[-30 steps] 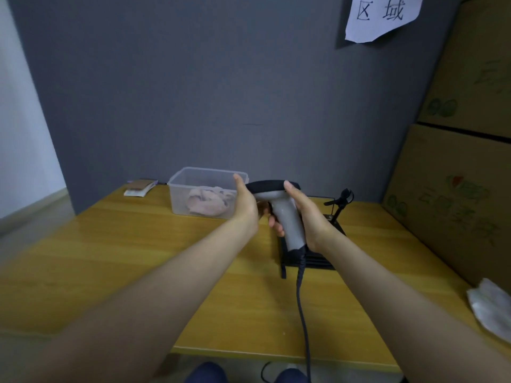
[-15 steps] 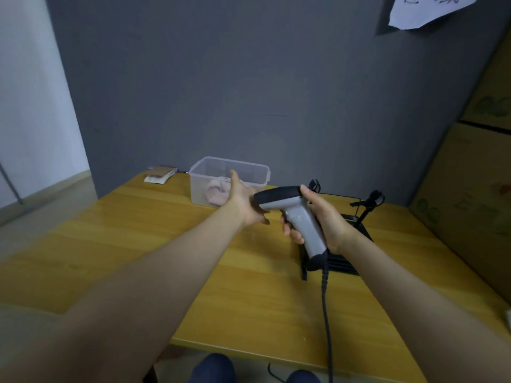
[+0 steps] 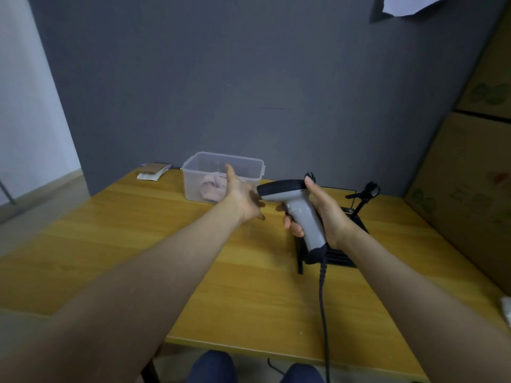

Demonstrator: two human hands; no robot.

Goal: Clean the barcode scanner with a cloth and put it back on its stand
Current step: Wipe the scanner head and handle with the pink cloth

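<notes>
**Scanner in hand, cloth not yet picked up**

Right hand (image 3: 322, 214) is wrapped around the grip of the barcode scanner (image 3: 297, 208), lifted above the table (image 3: 138, 239); head of the scanner points left, cable (image 3: 324, 313) hangs down off the front edge; stand (image 3: 356, 217) sits just behind and below the scanner, empty, black base flat on the table.

Left hand (image 3: 240, 196) is spread, nothing in it, palm turned toward the scanner, just in front of the clear plastic box (image 3: 249, 165); cloth (image 3: 213, 189), pinkish and crumpled, lies inside that box, not touched as far as I can tell.

Step, as I read it: fetch the cloth; wiping not begun.

Next move calls for: left hand over the box rim and down, pinch the cloth, lift clear of the wall; box looks light, may slide or tip if the cloth snags; then bring the cloth to the scanner head while the right hand holds it steady; mind the cable near the stand.
</notes>
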